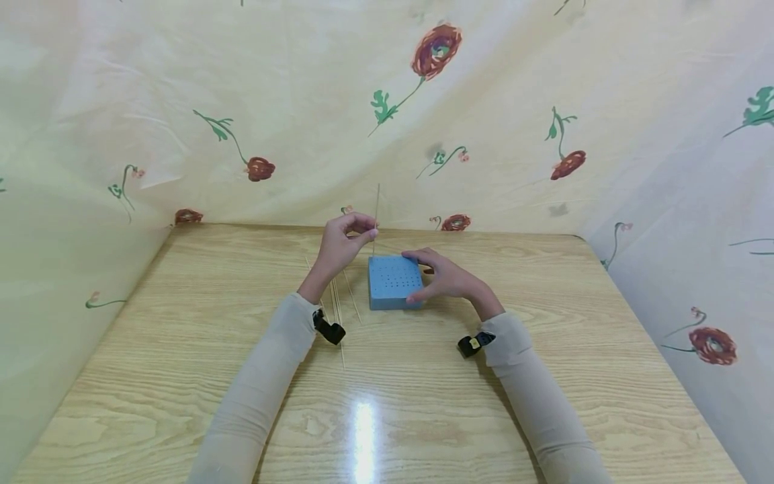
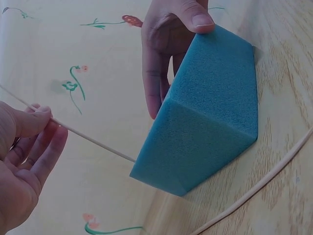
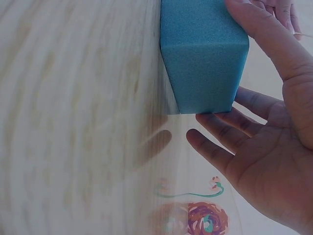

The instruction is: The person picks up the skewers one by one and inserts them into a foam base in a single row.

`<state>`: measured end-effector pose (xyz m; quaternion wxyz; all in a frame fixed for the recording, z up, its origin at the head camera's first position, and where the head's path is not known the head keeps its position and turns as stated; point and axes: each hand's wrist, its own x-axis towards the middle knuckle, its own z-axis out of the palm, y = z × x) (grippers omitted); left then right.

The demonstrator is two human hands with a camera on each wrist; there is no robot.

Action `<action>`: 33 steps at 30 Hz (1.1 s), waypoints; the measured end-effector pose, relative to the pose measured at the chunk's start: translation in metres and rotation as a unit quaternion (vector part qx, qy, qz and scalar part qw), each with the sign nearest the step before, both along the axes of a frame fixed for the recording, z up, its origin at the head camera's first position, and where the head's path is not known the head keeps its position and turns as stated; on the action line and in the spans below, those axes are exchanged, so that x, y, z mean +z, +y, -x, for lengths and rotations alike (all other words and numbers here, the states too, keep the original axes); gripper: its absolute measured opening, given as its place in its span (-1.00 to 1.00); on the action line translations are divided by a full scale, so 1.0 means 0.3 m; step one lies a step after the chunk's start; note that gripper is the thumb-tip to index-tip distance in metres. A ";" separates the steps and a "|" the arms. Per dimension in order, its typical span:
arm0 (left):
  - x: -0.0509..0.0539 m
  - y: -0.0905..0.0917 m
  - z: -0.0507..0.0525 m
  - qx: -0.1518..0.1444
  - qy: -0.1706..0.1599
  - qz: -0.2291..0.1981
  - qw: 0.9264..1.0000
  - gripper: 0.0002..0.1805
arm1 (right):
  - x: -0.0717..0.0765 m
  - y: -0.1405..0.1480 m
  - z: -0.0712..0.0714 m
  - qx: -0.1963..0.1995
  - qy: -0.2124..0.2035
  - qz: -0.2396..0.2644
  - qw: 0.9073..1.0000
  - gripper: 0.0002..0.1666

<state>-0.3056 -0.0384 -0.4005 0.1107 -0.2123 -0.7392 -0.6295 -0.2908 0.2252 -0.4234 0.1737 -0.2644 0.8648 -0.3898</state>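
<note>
Nearly upright, a thin stick (image 1: pixel 377 204) was pinched by the left hand (image 1: pixel 342 245), a blue block (image 1: pixel 393 279) gripped by the right hand (image 1: pixel 449 277).

- My head view looks down and far across the table (image 1: pixel 605 370).
- My wrist views look far, close in, from near left and near right.
- All three share the blue block (image 1: pixel 396 277).

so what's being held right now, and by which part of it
The left hand pinches a thin stick partway along its length. The right hand grips the blue block at its right end.
</note>
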 end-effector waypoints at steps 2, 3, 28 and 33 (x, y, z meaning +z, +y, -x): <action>0.001 0.001 -0.001 0.001 -0.008 -0.002 1.000 -0.82 | -0.001 0.002 0.000 0.000 0.000 0.000 1.000 0.13; 0.001 0.002 -0.002 0.003 -0.013 -0.002 1.000 -0.82 | -0.001 0.002 0.001 0.000 0.000 0.001 1.000 0.13; 0.073 0.008 -0.070 0.016 -0.018 -0.006 1.000 -0.86 | 0.001 0.001 0.002 0.000 -0.003 0.000 1.000 0.14; 0.032 0.011 -0.034 0.012 -0.022 -0.017 1.000 -0.86 | -0.004 0.002 0.005 -0.002 -0.003 -0.002 1.000 0.14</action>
